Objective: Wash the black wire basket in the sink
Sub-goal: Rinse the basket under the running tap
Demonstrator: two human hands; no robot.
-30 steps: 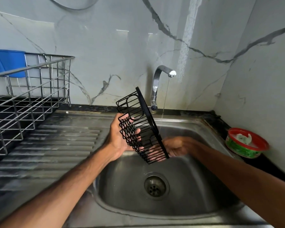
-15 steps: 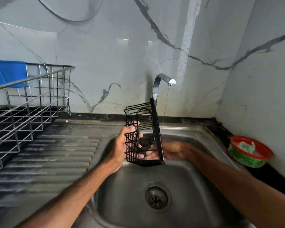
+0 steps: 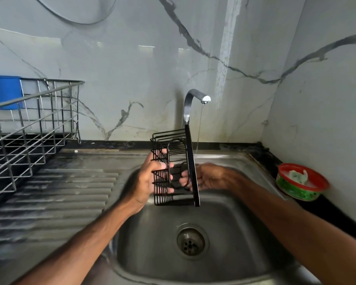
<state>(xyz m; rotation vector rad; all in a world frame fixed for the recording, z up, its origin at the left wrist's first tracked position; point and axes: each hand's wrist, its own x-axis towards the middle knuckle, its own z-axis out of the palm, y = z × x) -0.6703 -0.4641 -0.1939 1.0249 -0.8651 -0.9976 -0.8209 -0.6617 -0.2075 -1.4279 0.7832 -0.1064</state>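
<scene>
The black wire basket (image 3: 174,145) stands on end over the steel sink (image 3: 152,254), its solid black rim strip turned to the right. My left hand (image 3: 150,182) grips its wire side from the left, fingers curled through the bars. My right hand (image 3: 206,177) holds it from the right, fingers wrapped round the rim strip and partly hidden behind it. A thin stream of water falls from the tap (image 3: 190,103) just right of the basket, behind my right hand.
A steel dish rack (image 3: 29,128) with a blue item (image 3: 4,91) stands on the ribbed drainboard (image 3: 60,192) at left. A red-rimmed green bowl (image 3: 301,183) with a scrubber sits on the dark counter at right. The drain (image 3: 190,241) lies below the basket.
The basket has swung from a leftward tilt to nearly upright. Both hands stayed on it, and the view has tilted up a little.
</scene>
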